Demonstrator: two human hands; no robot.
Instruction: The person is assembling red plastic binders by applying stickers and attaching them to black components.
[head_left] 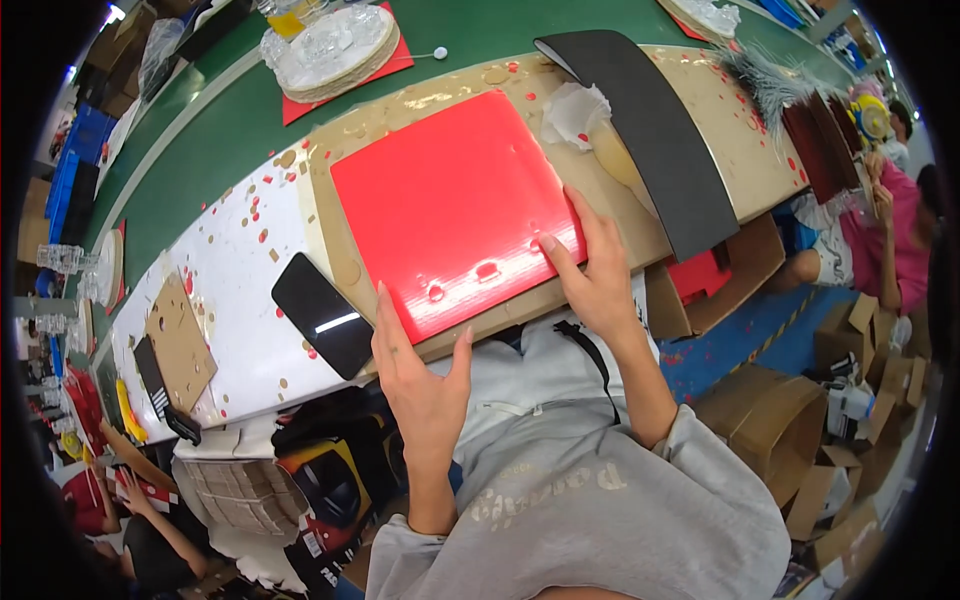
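Note:
A square red plastic sheet (455, 205) with small holes along its near edge lies flat on brown board in front of me. My right hand (603, 275) is at its right edge, thumb resting on top near a hole and fingers along the side; the lower fingers are partly hidden. At the near left corner is my left hand (415, 375), its fingers stretched along the edge and its thumb apart. A black smartphone (325, 315) lies just left of that hand. Beyond the sheet's right side are crumpled white paper (577, 115) and a curved black sheet (650, 140).
Red and brown scraps litter the white table covering (240, 290). Round white discs with clear pieces (335, 50) stand on the green surface (210, 150). An open cardboard box (740, 275) sits below the table edge at right. Other people work at both sides.

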